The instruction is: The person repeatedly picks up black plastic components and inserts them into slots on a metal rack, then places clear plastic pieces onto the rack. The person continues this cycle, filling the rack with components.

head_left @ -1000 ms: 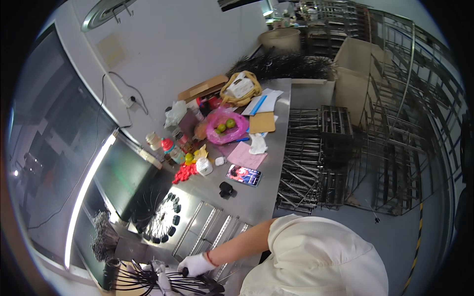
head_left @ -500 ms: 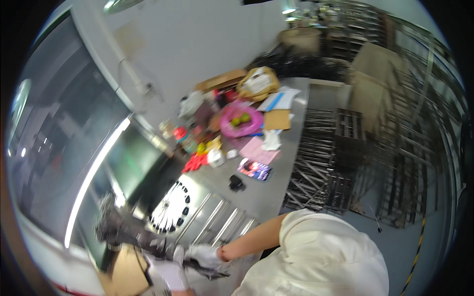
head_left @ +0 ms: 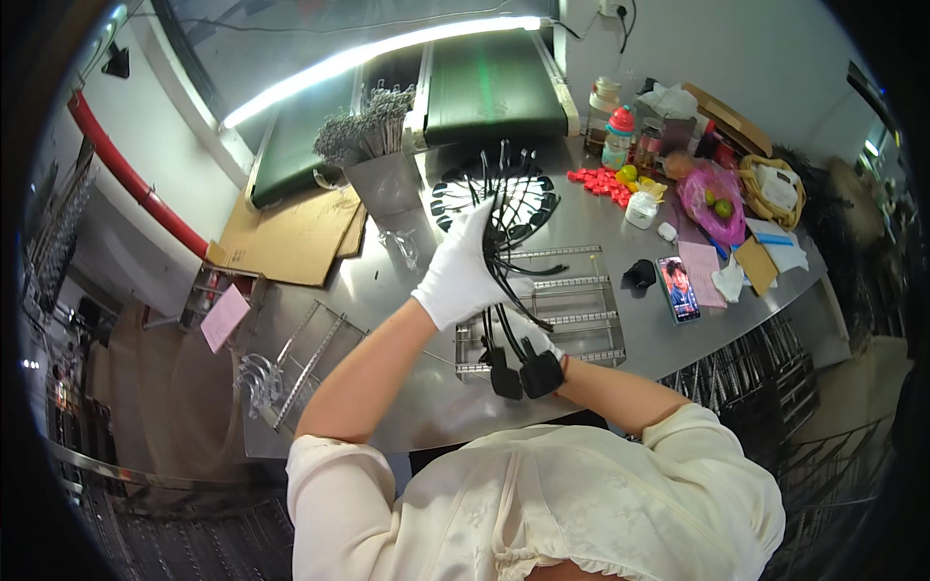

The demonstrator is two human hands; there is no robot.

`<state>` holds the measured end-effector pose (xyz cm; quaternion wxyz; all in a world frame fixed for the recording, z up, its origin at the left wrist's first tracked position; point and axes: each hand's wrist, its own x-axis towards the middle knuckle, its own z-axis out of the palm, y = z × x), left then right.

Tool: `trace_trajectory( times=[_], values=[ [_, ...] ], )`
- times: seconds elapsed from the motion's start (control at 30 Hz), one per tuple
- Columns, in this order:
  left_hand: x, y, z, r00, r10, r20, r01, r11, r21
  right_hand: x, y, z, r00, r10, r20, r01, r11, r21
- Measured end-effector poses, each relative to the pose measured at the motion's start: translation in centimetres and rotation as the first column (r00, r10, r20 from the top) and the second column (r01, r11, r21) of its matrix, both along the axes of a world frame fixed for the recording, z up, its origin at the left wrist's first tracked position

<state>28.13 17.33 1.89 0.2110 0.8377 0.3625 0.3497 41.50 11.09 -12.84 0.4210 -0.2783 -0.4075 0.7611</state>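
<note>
My left hand [head_left: 463,276], in a white glove, is closed round a bundle of thin black curved stems [head_left: 497,232] that fan out above and to the right of it. My right hand [head_left: 535,337], also gloved, is just below, closed on stems of the same kind, its fingers largely hidden behind them. Flat black paddle-shaped ends [head_left: 541,374] hang in front of the right wrist. Beyond the hands, more black pieces lie in a ring [head_left: 536,215] on the table. Beneath the right hand is a metal wire rack [head_left: 591,320].
On the steel table [head_left: 407,378] stand a metal bin of wire hooks [head_left: 381,184], flattened cardboard [head_left: 286,237] and a second rack [head_left: 315,353]. To the right are a phone [head_left: 678,289], red pieces [head_left: 603,184], bottles and a pink bag [head_left: 712,198]. Green conveyor belts [head_left: 494,87] lie behind.
The view has swung left, bringing both hands from the lower left to the middle. Both hands were close together at a dark bundle before; now the black stems spread out between them.
</note>
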Motion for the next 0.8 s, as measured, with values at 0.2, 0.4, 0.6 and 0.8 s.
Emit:
trace_trajectory(
  times=[0.2,0.4,0.6,0.8],
  values=[
    [-1.3,-0.6,0.3,1.0,-0.001,-0.029,0.014,0.895,0.447,3.7,0.3,1.1,0.851,0.21,-0.481,-0.383,0.875,-0.295],
    [-0.1,0.2,0.4,0.959,-0.145,-0.244,0.184,0.972,0.145,1.1,-0.4,1.1,0.791,-0.233,0.566,-0.139,0.832,0.538],
    [-2.0,0.5,1.3,0.971,-0.135,-0.197,0.222,0.813,0.538,4.1,-0.5,1.2,0.887,0.295,-0.354,-0.411,0.854,-0.318],
    [-2.4,2.7,-5.5,0.95,-0.202,-0.237,0.267,0.92,0.286,1.9,-2.2,1.3,0.89,-0.185,0.417,-0.216,0.635,0.742]
  ],
)
